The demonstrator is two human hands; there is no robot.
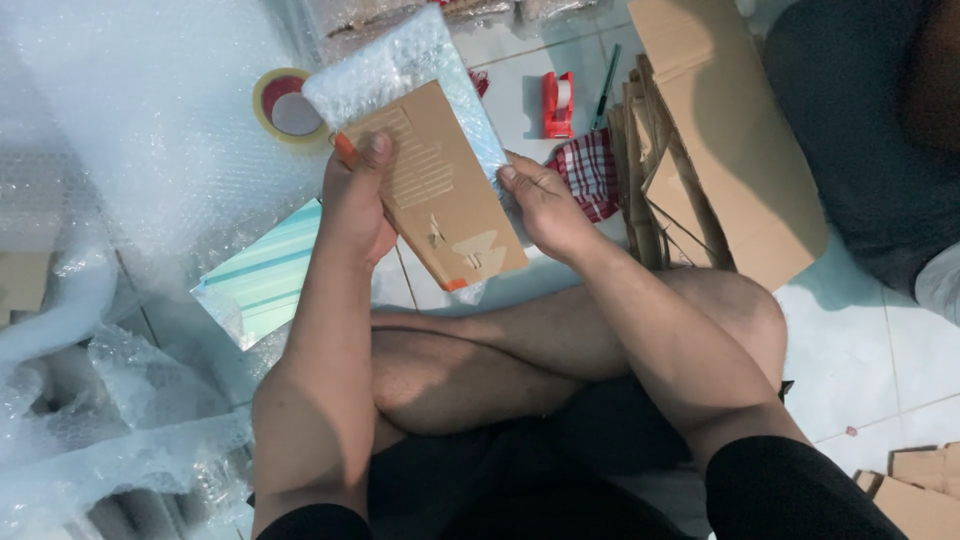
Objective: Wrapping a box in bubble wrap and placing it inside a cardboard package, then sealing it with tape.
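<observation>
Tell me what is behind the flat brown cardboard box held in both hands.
A sheet of bubble wrap lies behind the cardboard box, showing above its top and along its right edge, gripped by the left hand and right hand. The box's back face is covered.

The flat brown cardboard box (440,190) hides most left hand (352,200) fingers; at 5 o'clock, stacked brown cardboard pieces (915,490) run off frame.

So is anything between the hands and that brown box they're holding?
Nothing visible. The left hand grips the box directly, thumb on its brown face. The right hand holds the other edge, where the bubble wrap covering the box's far end runs down; whether wrap lies under those fingers cannot be told.
</observation>
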